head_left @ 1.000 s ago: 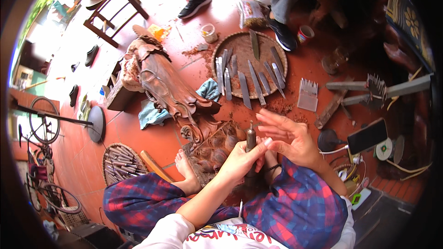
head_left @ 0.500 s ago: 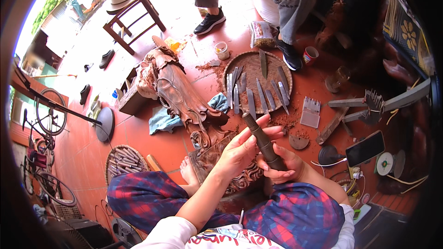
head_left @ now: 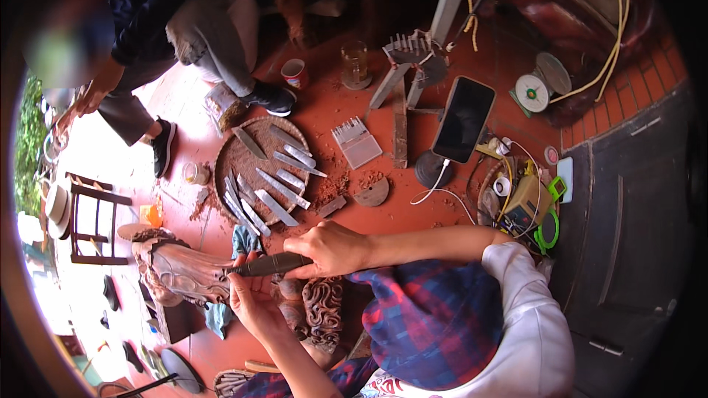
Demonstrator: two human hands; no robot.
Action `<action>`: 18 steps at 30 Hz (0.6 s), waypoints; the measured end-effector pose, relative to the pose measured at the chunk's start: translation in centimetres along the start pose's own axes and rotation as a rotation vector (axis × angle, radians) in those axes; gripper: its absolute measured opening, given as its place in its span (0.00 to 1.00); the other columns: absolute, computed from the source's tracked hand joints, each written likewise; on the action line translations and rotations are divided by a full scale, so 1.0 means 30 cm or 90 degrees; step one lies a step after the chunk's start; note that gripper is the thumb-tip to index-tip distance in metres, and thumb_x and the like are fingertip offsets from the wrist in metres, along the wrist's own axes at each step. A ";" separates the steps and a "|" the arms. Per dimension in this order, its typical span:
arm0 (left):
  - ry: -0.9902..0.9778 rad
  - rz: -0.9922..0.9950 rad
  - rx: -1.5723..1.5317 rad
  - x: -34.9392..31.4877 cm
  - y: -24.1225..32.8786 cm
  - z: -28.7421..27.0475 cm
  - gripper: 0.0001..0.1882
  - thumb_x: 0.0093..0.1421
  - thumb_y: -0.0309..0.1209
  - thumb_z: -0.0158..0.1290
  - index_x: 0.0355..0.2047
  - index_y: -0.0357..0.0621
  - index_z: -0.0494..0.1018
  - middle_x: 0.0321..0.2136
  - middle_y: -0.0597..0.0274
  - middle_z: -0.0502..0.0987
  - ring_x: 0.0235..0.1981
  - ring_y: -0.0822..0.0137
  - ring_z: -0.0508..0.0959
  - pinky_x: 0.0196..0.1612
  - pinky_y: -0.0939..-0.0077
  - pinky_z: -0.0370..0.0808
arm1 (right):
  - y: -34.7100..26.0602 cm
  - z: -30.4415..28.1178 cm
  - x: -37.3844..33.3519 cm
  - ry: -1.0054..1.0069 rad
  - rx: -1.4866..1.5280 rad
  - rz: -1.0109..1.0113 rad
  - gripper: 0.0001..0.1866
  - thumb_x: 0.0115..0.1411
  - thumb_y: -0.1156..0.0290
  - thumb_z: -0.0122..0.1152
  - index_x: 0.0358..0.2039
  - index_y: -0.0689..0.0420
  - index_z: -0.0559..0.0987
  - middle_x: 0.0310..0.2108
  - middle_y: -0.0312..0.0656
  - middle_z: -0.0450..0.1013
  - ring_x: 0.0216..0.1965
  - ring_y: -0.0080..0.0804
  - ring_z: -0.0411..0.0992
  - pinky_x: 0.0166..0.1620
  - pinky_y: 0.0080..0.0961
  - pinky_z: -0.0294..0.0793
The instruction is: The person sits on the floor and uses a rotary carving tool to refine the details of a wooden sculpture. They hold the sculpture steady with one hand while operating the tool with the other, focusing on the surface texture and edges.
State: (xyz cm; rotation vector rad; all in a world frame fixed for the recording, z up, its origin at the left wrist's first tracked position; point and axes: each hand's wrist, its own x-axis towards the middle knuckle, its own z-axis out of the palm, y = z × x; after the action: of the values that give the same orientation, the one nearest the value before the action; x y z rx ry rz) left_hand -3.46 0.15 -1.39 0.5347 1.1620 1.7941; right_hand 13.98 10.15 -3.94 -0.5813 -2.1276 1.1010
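Observation:
A dark cylindrical handpiece [head_left: 273, 263] with ringed grooves and a narrow end lies roughly level across my lap area. My right hand [head_left: 333, 248] wraps round its thick end. At the narrow end, my left hand [head_left: 254, 308] closes with thumb and fingers around the tip; anything smaller there I cannot make out. Just beyond my hands lies a carved wooden statue [head_left: 193, 269], its robe in folds. Its scrollwork base [head_left: 322, 309] sits below my wrists. A teal cloth [head_left: 218, 320] is tucked beside the statue.
Ahead stands a round woven tray [head_left: 234, 149] with several flat chisel blades. A case of bits [head_left: 357, 143], a phone on a stand [head_left: 463, 119] and a basket with a power box [head_left: 532, 199] are to the right. Another person [head_left: 158, 22] sits at far left.
My view has swung to the right. The handpiece has gone from upright to nearly level; my right hand now covers its thick end from above, and my left hand has moved to its tip.

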 end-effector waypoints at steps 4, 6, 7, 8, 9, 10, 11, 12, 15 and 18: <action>-0.053 0.065 0.021 -0.013 -0.006 -0.021 0.18 0.68 0.38 0.50 0.45 0.32 0.74 0.42 0.45 0.79 0.45 0.58 0.81 0.50 0.65 0.79 | -0.020 -0.012 -0.021 -0.100 0.143 0.015 0.22 0.58 0.53 0.65 0.31 0.63 0.75 0.19 0.53 0.73 0.22 0.46 0.76 0.27 0.38 0.72; -0.089 0.096 0.034 -0.026 -0.008 0.002 0.15 0.68 0.36 0.50 0.44 0.34 0.75 0.41 0.46 0.80 0.45 0.58 0.81 0.50 0.64 0.79 | -0.007 -0.024 -0.036 -0.144 0.216 0.030 0.23 0.59 0.52 0.65 0.34 0.64 0.77 0.19 0.51 0.73 0.21 0.37 0.76 0.26 0.35 0.71; -0.093 0.089 0.040 -0.030 -0.009 0.015 0.15 0.68 0.36 0.49 0.44 0.34 0.75 0.42 0.46 0.79 0.45 0.58 0.81 0.51 0.64 0.79 | -0.003 -0.036 -0.044 -0.148 0.211 0.038 0.22 0.60 0.53 0.64 0.35 0.63 0.78 0.19 0.50 0.74 0.21 0.34 0.75 0.26 0.34 0.71; -0.099 0.082 0.045 -0.035 -0.014 0.031 0.15 0.69 0.36 0.49 0.44 0.33 0.74 0.43 0.45 0.79 0.46 0.57 0.80 0.51 0.63 0.79 | 0.001 -0.057 -0.058 -0.151 0.204 0.047 0.22 0.61 0.53 0.64 0.37 0.63 0.78 0.19 0.49 0.74 0.21 0.31 0.74 0.26 0.33 0.71; -0.105 0.072 0.049 -0.043 -0.024 0.054 0.15 0.69 0.35 0.49 0.45 0.33 0.74 0.43 0.45 0.79 0.46 0.57 0.80 0.51 0.63 0.79 | 0.004 -0.089 -0.079 -0.154 0.197 0.058 0.22 0.61 0.53 0.63 0.39 0.63 0.79 0.20 0.48 0.74 0.21 0.28 0.74 0.26 0.32 0.71; -0.120 0.061 0.047 -0.044 -0.031 0.065 0.16 0.69 0.35 0.49 0.46 0.33 0.74 0.45 0.44 0.78 0.48 0.56 0.79 0.52 0.63 0.78 | -0.005 -0.116 -0.097 -0.134 0.270 0.076 0.20 0.63 0.55 0.62 0.41 0.61 0.79 0.21 0.47 0.76 0.22 0.27 0.75 0.28 0.31 0.72; -0.109 0.058 0.049 -0.048 -0.041 0.079 0.16 0.69 0.36 0.49 0.46 0.33 0.74 0.46 0.44 0.78 0.49 0.55 0.79 0.52 0.63 0.78 | 0.008 -0.155 -0.127 -0.108 0.165 0.090 0.18 0.63 0.59 0.63 0.45 0.60 0.78 0.23 0.42 0.78 0.26 0.24 0.76 0.32 0.26 0.75; -0.098 0.056 0.050 -0.049 -0.052 0.097 0.16 0.69 0.36 0.49 0.46 0.33 0.74 0.46 0.43 0.78 0.49 0.54 0.79 0.53 0.62 0.78 | 0.033 -0.187 -0.178 0.000 0.172 0.092 0.17 0.62 0.62 0.63 0.46 0.60 0.78 0.27 0.41 0.79 0.30 0.23 0.77 0.35 0.25 0.76; -0.039 0.035 0.029 -0.050 -0.039 0.073 0.17 0.69 0.36 0.48 0.47 0.33 0.74 0.45 0.47 0.78 0.48 0.57 0.79 0.53 0.64 0.77 | 0.108 -0.251 -0.408 0.283 0.162 0.170 0.15 0.61 0.66 0.64 0.46 0.58 0.79 0.33 0.39 0.80 0.32 0.22 0.77 0.36 0.23 0.76; -0.034 0.038 0.044 -0.044 -0.040 -0.014 0.14 0.68 0.33 0.50 0.45 0.34 0.76 0.42 0.55 0.80 0.43 0.65 0.79 0.50 0.73 0.75 | 0.137 -0.369 -0.761 0.528 0.051 0.332 0.13 0.59 0.69 0.66 0.43 0.58 0.79 0.30 0.38 0.79 0.29 0.24 0.75 0.33 0.23 0.75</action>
State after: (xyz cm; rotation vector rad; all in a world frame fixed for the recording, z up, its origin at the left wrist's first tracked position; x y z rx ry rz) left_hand -2.56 -1.01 -2.49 0.6605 1.1859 1.7849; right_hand 37.92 3.72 -10.72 -1.3303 -1.2310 0.9525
